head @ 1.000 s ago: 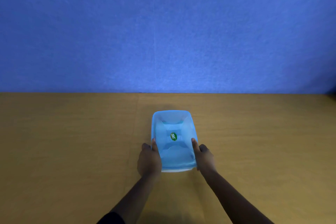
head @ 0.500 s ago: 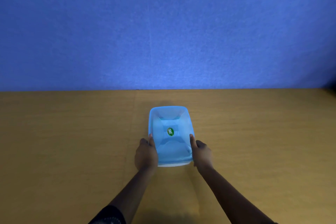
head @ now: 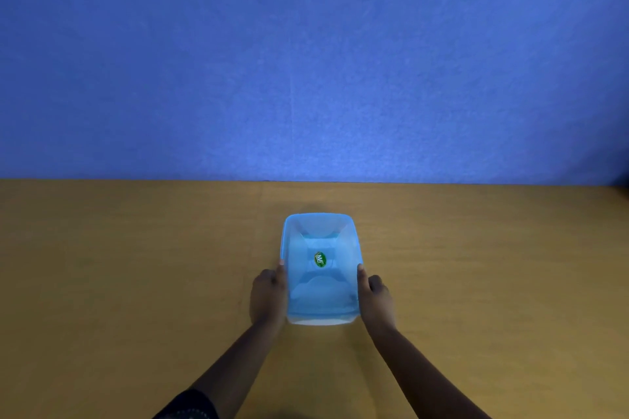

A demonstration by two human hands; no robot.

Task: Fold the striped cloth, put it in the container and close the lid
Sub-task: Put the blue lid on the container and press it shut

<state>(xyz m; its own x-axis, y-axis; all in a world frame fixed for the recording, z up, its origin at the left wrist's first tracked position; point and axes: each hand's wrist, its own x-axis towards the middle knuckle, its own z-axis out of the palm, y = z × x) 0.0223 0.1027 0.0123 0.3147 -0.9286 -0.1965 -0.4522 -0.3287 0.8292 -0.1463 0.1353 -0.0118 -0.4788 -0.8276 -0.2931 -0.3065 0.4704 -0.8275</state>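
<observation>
A pale blue plastic container (head: pixel 320 311) stands on the wooden table, its light blue lid (head: pixel 316 289) on top with a small green oval sticker in the middle. My left hand (head: pixel 267 296) presses against its left side and my right hand (head: pixel 376 298) against its right side, thumbs along the lid's edges. The striped cloth is not visible; the lid hides whatever is inside.
The wooden table (head: pixel 136 265) stretches wide to both sides of the container. A blue wall (head: pixel 306 61) rises right behind the table's far edge.
The container sits slightly farther from me than a second ago, and both hands have stayed on its sides.
</observation>
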